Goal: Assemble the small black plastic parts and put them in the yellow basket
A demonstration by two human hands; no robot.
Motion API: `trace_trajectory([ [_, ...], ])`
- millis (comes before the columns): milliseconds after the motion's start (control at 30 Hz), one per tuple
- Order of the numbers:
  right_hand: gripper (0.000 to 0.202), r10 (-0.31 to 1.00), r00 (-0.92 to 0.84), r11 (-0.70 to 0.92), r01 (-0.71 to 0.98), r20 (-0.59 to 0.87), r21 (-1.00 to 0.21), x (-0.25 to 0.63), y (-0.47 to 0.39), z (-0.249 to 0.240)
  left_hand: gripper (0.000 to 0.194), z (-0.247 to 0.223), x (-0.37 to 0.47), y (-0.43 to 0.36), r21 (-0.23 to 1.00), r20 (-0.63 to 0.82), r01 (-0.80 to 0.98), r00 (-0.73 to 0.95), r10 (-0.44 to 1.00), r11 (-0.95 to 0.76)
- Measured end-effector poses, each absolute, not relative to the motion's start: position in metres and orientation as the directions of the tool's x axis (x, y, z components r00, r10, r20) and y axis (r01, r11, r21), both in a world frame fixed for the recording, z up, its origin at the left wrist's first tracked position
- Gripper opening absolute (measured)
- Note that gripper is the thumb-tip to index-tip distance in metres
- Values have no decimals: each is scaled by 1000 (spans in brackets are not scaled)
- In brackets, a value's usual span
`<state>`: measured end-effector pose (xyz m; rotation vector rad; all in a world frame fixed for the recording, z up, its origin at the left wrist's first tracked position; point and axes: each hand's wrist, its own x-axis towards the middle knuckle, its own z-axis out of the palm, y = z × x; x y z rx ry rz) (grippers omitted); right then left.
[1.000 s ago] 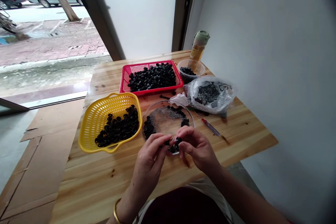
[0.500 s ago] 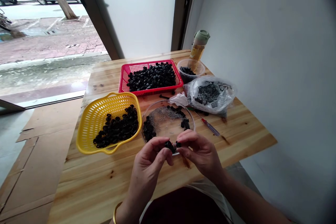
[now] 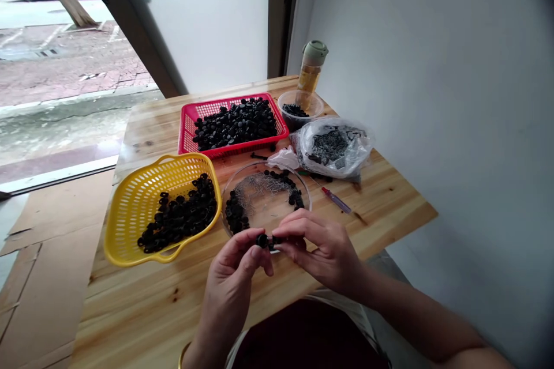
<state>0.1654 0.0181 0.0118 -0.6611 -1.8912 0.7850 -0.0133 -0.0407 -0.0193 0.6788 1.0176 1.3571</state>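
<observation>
My left hand (image 3: pixel 240 271) pinches a small round black plastic part (image 3: pixel 261 240) between thumb and fingertips. Close against it on the right, my right hand (image 3: pixel 318 245) grips another small black piece (image 3: pixel 277 239), mostly covered by the fingers. The two pieces nearly meet; whether they touch I cannot tell. Both hands are over the near rim of a clear round tray (image 3: pixel 310 199). Inside that tray lie thin metal pins (image 3: pixel 259 184) and black parts (image 3: pixel 236 213) along the edge.
A yellow basket (image 3: pixel 119 213) of black ring-like parts stands left, a red basket (image 3: pixel 184 127) of black caps behind. Further right are a clear tub (image 3: pixel 320 105), a bottle (image 3: pixel 312 63), a plastic bag (image 3: pixel 359 153) of dark pieces and a screwdriver (image 3: pixel 337 200) on the wooden table (image 3: pixel 208 294).
The view has swung slightly right, so everything sits further left. My hands still hold the small black pieces, now turned and lined up more closely end to end.
</observation>
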Motion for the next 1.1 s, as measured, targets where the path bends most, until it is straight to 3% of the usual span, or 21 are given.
trace_trajectory([
  [500, 11, 695, -521, 646, 149, 495, -749, 164, 18, 22, 15, -14, -14, -42, 955, -59, -296, -65, 996, 38],
  [967, 9, 691, -557, 631, 156, 460, -760, 161, 18, 20, 15, -21, -18, -43, 930, -62, -367, -84, 995, 27],
  [1100, 10, 680, -570, 633, 138, 461, -762, 161, 17, 22, 13, -20, -21, -44, 951, -21, -310, -78, 997, -4],
])
